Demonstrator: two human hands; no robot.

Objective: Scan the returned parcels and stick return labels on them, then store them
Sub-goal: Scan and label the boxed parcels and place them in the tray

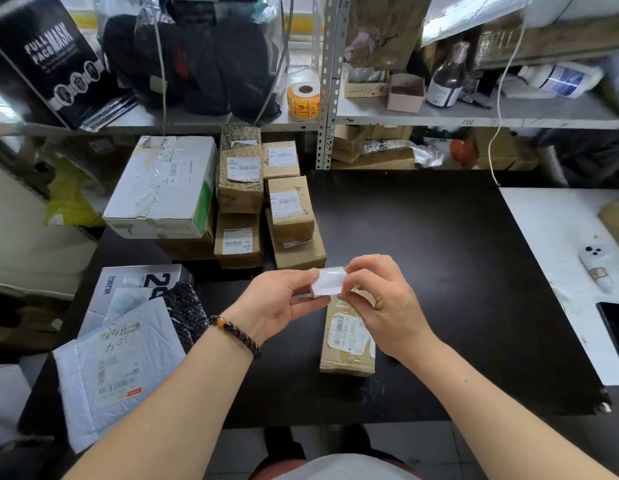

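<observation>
Both hands hold a small white label above the black table. My left hand pinches its left edge and my right hand pinches its right edge. Directly below them lies a long brown cardboard parcel with a white barcode label on top; its far end is hidden by my right hand. A stack of several brown labelled parcels stands at the back of the table, beside a large white box. White padded mailers lie at the left.
A yellow roll of stickers sits on the metal shelf behind the table. On the white surface at the right lie a white phone and a black phone. Bottles and boxes crowd the right shelf.
</observation>
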